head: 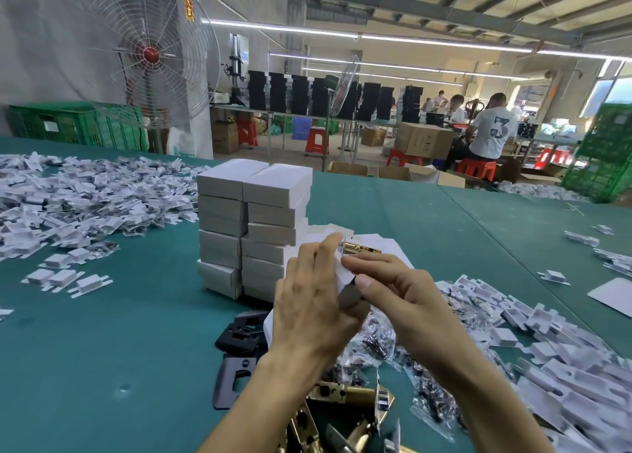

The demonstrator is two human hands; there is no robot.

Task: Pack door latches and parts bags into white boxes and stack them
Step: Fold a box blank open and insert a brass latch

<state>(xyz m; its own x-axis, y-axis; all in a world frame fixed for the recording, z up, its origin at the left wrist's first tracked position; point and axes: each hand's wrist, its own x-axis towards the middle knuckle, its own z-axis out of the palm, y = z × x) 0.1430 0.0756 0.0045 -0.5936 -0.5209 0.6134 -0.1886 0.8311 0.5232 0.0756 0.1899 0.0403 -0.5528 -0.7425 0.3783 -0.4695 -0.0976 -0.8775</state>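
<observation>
While the left hand [307, 302] grips a white box [345, 276] holding a brass latch [363, 248], the right hand [400, 298] pinches its flap [343, 263] beside the stacked boxes [253, 227].

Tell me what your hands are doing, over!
Left hand grips small white cardboard box; right hand pinches its edge. Brass door latch pokes from its far end. Stack of closed white boxes stands just behind.

Big fan [150, 54] rear left w/ green crate [68, 124] beside; red stool [317, 140], cardboard box [424, 139] & seated person [492, 127] rear right.
</observation>
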